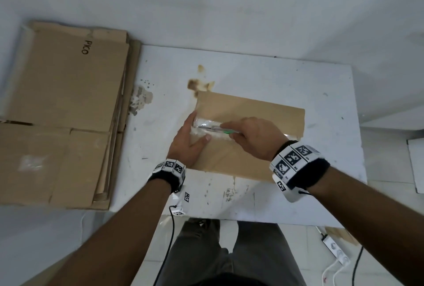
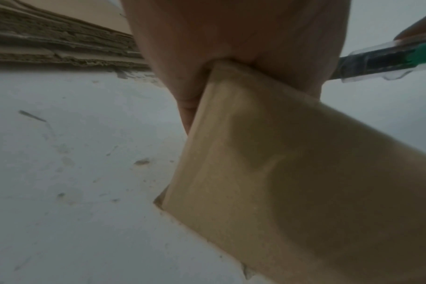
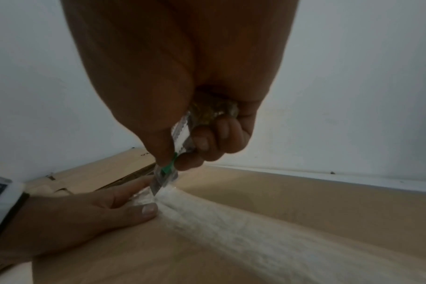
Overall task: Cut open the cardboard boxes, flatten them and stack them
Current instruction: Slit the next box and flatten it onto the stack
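A brown cardboard box (image 1: 252,106) lies on the white table (image 1: 298,74), with clear tape (image 1: 204,123) along its middle seam. My left hand (image 1: 190,134) steadies the box's left end, with straight fingers along the side and the thumb pressing on top. My right hand (image 1: 241,133) grips a clear utility knife (image 1: 219,129) with a green slider. Its blade tip sits on the tape close to the left thumb. The right wrist view shows the knife (image 3: 167,173) meeting the tape (image 3: 231,221) beside the left hand (image 3: 85,217). In the left wrist view the box (image 2: 280,173) corner presses into the palm.
A stack of flattened cardboard (image 1: 64,102) lies left of the table, its layered edges (image 2: 61,48) near my left hand. The table top is stained and scratched. A power strip (image 1: 337,251) and cables lie on the floor at the lower right.
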### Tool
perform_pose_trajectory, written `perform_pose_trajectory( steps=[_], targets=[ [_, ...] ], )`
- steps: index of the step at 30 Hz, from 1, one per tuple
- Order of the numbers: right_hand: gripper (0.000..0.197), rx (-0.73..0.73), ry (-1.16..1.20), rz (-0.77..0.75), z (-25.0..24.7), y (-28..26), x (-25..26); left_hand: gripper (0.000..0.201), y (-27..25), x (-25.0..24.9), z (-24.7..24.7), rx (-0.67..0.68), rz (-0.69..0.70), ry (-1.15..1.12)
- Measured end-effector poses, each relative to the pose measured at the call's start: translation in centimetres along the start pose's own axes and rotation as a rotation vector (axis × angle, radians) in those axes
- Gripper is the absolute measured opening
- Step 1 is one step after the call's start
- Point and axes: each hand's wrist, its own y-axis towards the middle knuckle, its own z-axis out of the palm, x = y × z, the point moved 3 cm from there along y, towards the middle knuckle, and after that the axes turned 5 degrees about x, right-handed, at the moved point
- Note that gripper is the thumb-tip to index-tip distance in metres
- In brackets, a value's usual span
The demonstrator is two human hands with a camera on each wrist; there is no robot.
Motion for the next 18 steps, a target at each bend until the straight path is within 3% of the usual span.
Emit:
perform_pose_trajectory(
  steps=[5,11,15,18],
  targets=[
    [0.037,0.059,-0.152,0.008,-0.2,0.8,1.3,0.082,0.0,-0.1,0.0,-0.024,0.007,0.042],
    [0.038,0.103,-0.128,0.051,-0.1,-0.1,0.8,0.083,-0.2,-0.2,-0.1,-0.06,-0.001,0.128],
    [0.036,0.044,-0.131,0.117,-1.0,-0.1,-0.1,0.081,-0.4,-0.1,0.0,-0.059,0.004,0.189],
    [0.036,0.089,-0.135,0.129,0.5,-0.9,0.0,0.082,-0.4,-1.3,0.0,-0.152,0.059,0.451]
  ],
)
